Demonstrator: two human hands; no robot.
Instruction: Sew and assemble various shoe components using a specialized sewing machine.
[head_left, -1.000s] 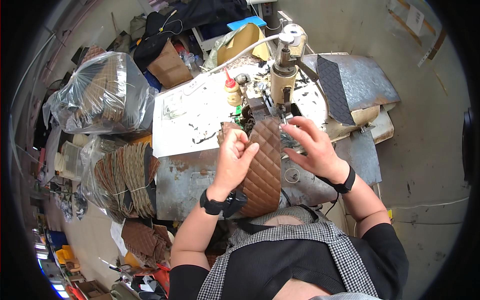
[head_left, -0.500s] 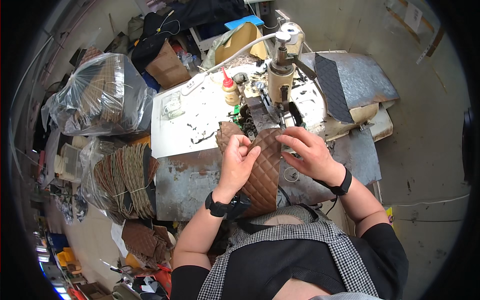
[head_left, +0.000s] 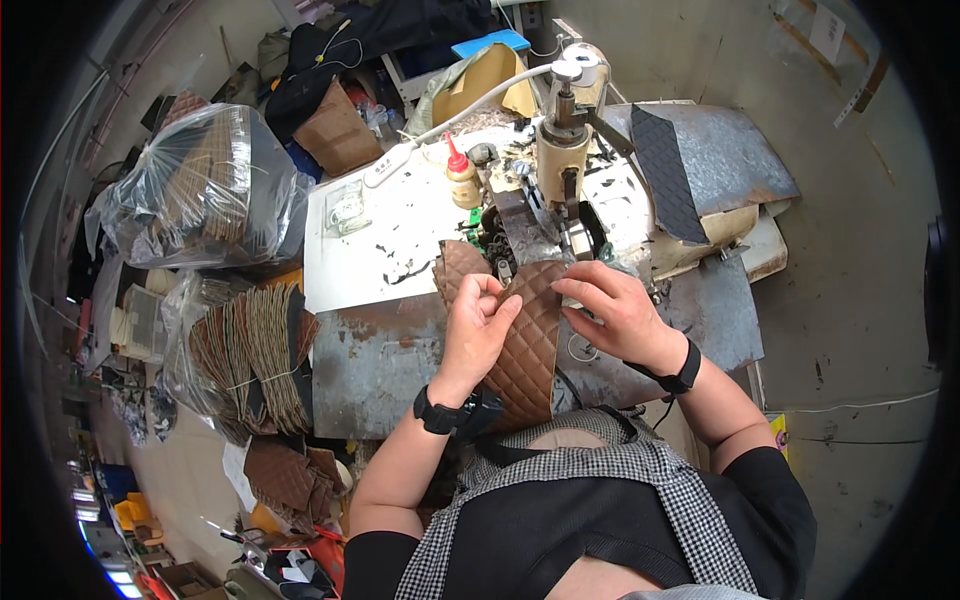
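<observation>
A brown quilted leather piece [head_left: 527, 352] hangs from the machine's front down toward my lap. My left hand [head_left: 477, 330] is closed on its left edge, thumb and curled fingers pinching it. At the upper right edge my right hand [head_left: 618, 318] grips the same piece between thumb and fingertips. More brown quilted pieces [head_left: 460, 262] lie just beyond my left hand, partly hidden by it. The cream machine [head_left: 563, 160], with a round knob on top and a metal working head, stands directly beyond the held piece, whose far end lies close to that head.
A glue-like bottle with a red tip [head_left: 462, 178] stands on the white board [head_left: 340, 280], among dark scraps. A black quilted piece [head_left: 668, 175] lies right of the machine. Tied bundles of pieces [head_left: 250, 355] and a plastic-wrapped stack [head_left: 200, 190] sit at left.
The far end of the brown quilted piece has shifted slightly toward me, showing a little more of the machine's head. Both hands keep nearly the same grip and place.
</observation>
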